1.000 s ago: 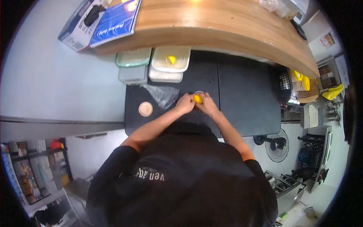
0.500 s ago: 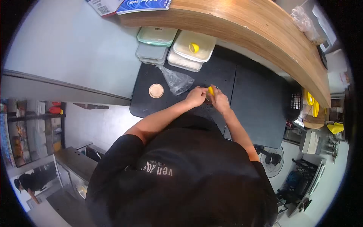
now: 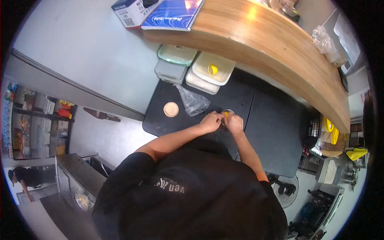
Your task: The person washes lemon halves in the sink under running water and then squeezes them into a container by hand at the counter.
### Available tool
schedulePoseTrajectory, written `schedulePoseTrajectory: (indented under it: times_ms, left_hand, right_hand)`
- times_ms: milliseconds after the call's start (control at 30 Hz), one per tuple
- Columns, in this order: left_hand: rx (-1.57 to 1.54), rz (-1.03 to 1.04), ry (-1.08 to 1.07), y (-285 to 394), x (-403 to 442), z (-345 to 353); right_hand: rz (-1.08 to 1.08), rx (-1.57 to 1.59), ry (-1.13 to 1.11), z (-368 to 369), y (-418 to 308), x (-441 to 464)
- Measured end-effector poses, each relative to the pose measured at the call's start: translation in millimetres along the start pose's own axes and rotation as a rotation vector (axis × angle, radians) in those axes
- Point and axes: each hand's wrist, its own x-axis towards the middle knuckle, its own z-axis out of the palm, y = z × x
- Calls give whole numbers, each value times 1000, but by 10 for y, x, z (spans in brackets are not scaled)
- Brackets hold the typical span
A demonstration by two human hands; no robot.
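Note:
Over the black table [image 3: 270, 132], my right hand [image 3: 235, 123] is wrapped round a yellow lemon piece [image 3: 227, 114], of which only a small part shows. My left hand [image 3: 211, 122] is closed beside it, its fingertips close to the lemon and a round rim [image 3: 228, 110] just behind. What the left fingers grip is too small to make out. To the left lie a clear plastic bag [image 3: 193, 102] and a round pinkish disc [image 3: 171, 109]. Another lemon piece [image 3: 212, 69] rests in a white container [image 3: 222, 77] at the back.
Stacked lidded containers [image 3: 171, 70] stand at the table's back left. Behind runs a curved wooden counter [image 3: 256, 38] with a blue notebook [image 3: 172, 15] and a box [image 3: 132, 14]. A fan [image 3: 286, 188] stands beyond the right front edge. Another person [image 3: 30, 177] is at far left.
The camera view has shifted and turned. My right hand has turned over the lemon piece, which shows less now. My two hands remain close together.

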Motion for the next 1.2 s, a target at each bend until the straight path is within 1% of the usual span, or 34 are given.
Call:
schedulePoseTrajectory:
  times_ms: [33,167,233,267,333,367,433,467,600,667,800,867,967,1100,1167,1200]
  left_hand:
    - [-8,-22,5,10,-8,1]
    - [-18,11,20,-25,2,14]
    - [-18,16,25,-96,28,64]
    - [-21,11,28,-67,24,50]
    - [-17,14,24,-38,26,26]
    - [-23,-26,32,55,12,-14]
    - [-58,-14,44,51,26,-2]
    - [-27,-1,35,37,41,14]
    - [-49,-13,14,25,59,36]
    - [-60,-26,8,35,47,28]
    - [-32,-6,14,10,56,33]
    - [-10,62,1,-5,78,21]
    - [-9,48,-11,13,96,3]
    - [-3,39,-30,5,110,20]
    - [-5,42,1,-16,127,39]
    - [-34,74,0,-9,134,24]
  right_hand:
    - [52,-30,-56,11,4,11]
    - [76,-4,32,-52,-23,-20]
    - [99,106,-56,-82,-29,-21]
    - [91,102,-40,-85,-24,-31]
    - [-39,219,27,-44,6,-42]
    - [-46,215,39,-74,3,-38]
    - [62,214,-213,-219,-84,1]
    - [56,220,-245,-222,-81,17]
    - [-14,208,-170,-184,-70,0]
    - [-30,139,-191,-156,-50,16]
    - [5,112,-231,-243,-76,31]
    - [35,208,-217,-254,-68,41]
    - [80,231,-151,-269,-79,52]
    - [106,289,-149,-273,-45,60]
    - [83,338,-156,-225,-11,61]
    - [87,337,-159,-143,37,61]
